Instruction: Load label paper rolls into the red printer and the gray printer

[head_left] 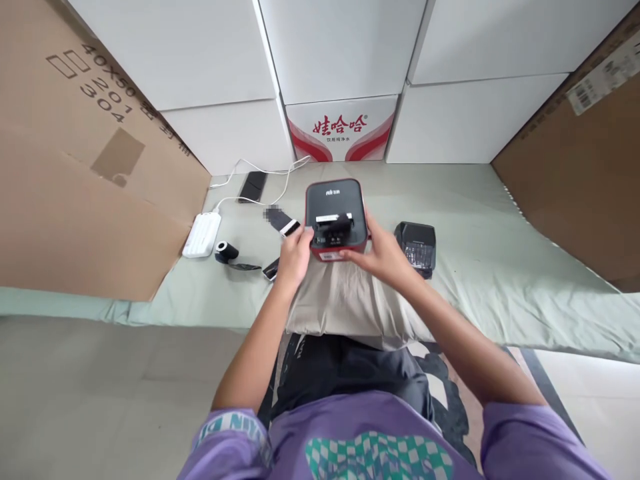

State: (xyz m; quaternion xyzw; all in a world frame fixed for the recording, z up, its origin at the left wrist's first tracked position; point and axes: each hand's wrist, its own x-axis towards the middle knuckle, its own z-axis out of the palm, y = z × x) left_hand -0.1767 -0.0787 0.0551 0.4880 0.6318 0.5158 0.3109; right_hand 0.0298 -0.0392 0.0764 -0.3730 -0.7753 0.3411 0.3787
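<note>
A black-topped, red-sided box-shaped device (pixel 336 198) is held between my two hands, over the front part of the cloth-covered surface. Its top carries small white lettering and a slot-like recess with a white strip and a dark piece in it. My left hand (pixel 296 252) grips the near left corner, thumb on the edge. My right hand (pixel 377 252) wraps the near right corner, its thumb along the front face. The fingers beneath and behind the device are hidden. Close to my left hand lie a dark strip with a white band (pixel 283 221) and a small black piece (pixel 271 269).
A black object with a clear, shiny front (pixel 417 247) sits at right. On the left are a black roll (pixel 227 251), a white power bank (pixel 202 235) with a white cable, and a dark flat phone-like slab (pixel 253 186). Cardboard (pixel 100 200) and white boxes (pixel 345 130) enclose the surface.
</note>
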